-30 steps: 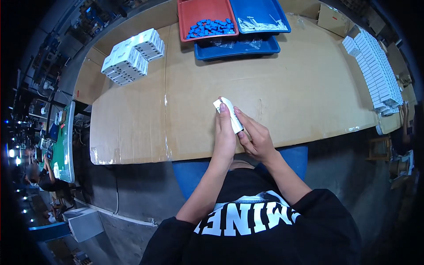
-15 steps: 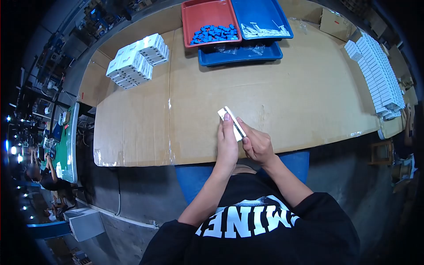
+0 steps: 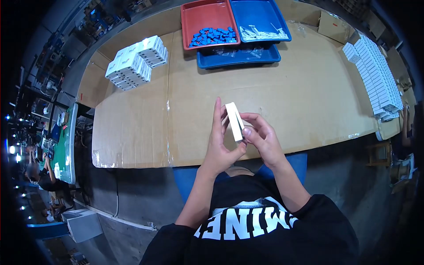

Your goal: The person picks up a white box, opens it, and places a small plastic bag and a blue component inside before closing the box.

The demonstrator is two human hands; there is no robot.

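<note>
Right hand (image 3: 268,145) pinches white item (image 3: 235,122); left hand (image 3: 217,152) spread beside it.

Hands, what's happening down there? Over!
Right hand holding white item above table. Left hand close, contact unclear. Nothing visibly blocking; red tray farther back.

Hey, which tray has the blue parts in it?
The blue parts lie in the red tray, on the left; the blue tray beside it holds white parts.

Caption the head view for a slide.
Right hand pinches a slim white item, left hand cupped alongside, over a cardboard tabletop.
</note>
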